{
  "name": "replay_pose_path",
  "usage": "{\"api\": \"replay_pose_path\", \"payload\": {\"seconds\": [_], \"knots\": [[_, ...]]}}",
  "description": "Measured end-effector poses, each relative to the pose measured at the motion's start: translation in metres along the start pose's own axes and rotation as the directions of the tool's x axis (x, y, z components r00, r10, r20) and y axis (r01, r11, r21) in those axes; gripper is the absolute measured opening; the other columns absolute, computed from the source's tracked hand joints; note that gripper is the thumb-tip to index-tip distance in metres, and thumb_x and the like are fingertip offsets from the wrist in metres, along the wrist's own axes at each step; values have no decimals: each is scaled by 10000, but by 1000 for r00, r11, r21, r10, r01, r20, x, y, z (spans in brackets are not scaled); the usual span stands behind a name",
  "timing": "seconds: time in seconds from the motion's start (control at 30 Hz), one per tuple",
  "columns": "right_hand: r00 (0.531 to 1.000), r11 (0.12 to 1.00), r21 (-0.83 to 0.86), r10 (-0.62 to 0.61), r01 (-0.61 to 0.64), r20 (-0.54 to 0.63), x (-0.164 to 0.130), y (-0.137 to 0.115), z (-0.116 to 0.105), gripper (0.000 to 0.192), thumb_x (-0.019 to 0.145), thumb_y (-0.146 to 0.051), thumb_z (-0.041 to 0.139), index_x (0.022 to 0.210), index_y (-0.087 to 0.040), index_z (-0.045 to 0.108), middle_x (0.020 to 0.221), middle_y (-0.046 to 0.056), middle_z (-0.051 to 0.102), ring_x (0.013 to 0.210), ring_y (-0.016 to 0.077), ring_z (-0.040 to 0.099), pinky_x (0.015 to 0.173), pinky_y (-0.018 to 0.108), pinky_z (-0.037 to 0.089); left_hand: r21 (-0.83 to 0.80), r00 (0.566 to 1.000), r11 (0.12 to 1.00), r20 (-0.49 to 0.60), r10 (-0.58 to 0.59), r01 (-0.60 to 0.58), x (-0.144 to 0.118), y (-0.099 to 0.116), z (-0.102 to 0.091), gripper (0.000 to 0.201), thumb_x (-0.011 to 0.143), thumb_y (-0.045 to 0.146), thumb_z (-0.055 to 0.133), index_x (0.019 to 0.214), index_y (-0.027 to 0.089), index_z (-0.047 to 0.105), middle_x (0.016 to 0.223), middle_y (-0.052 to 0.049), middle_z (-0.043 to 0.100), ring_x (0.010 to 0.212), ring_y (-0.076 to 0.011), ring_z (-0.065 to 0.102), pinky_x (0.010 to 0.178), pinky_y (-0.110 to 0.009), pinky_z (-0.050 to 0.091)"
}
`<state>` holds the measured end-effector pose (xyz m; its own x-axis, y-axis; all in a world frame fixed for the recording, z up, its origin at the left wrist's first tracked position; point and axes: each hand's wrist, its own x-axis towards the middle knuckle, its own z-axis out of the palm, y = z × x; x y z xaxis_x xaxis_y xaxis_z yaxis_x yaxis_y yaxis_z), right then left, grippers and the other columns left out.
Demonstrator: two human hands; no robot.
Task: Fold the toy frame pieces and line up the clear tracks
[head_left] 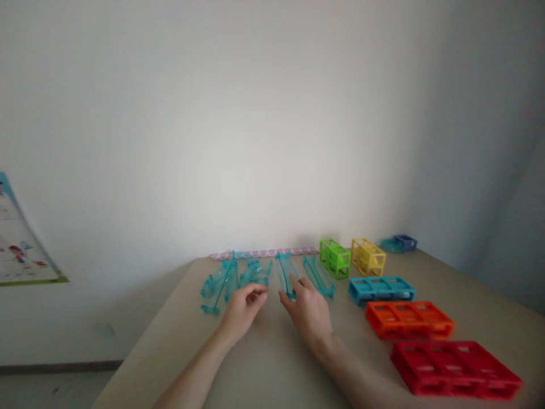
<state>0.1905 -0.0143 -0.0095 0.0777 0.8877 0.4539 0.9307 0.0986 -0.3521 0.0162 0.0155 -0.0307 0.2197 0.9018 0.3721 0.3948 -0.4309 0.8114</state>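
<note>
Here, both hands reach into the clear teal track pieces at the far edge of the counter.
The left hand is loosely curled and holds nothing; the right hand, open, has fingertips touching one teal track rail. A careless nudge could likely scatter these light rails or push them off the back edge.

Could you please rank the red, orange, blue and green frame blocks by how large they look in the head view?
1. Red frame block, the largest, though it also lies nearest the camera.
2. Orange frame block.
3. Blue frame block.
4. Green frame block, the smallest and farthest, so its real size is less sure.
</note>
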Motion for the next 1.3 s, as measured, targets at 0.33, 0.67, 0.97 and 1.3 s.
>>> {"api": "replay_pose_path", "payload": {"seconds": [0.33,0.67,0.97,1.3], "knots": [[995,992,-99,79,-73,59,10,5,4,350,785,-372,666,1048,-146,622,965,128,601,760,271,683,594,309,488,344,976,937,-179,126,-58,4,-6,-18,185,738,200,614,914,194,668,911,-54,642,924,-223,580,870,-365,437],[959,935,269,-265,231,100,-6,-8,-10,292,900,-221,458,1151,-207,607,1015,79,652,852,191,657,783,273,471,444,998,895,-23,57,-41,1,-10,-14,406,649,66,643,1038,177,679,1016,-78,680,1018,-251,569,922,-354,426],[907,878,403,-364,259,212,-19,-13,10,283,812,-191,538,1059,-182,676,993,73,688,930,201,641,850,264,466,448,969,889,-246,23,93,9,-13,-25,189,836,143,497,898,190,670,900,-57,706,794,-180,640,791,-299,473],[658,710,454,-691,538,300,-20,-18,-3,605,820,-323,584,1392,-260,395,1443,45,426,1120,286,474,972,424,356,597,986,790,-160,-57,142,5,-9,-32,235,822,177,555,1009,171,698,1055,-121,706,986,-248,625,909,-345,418]]}}
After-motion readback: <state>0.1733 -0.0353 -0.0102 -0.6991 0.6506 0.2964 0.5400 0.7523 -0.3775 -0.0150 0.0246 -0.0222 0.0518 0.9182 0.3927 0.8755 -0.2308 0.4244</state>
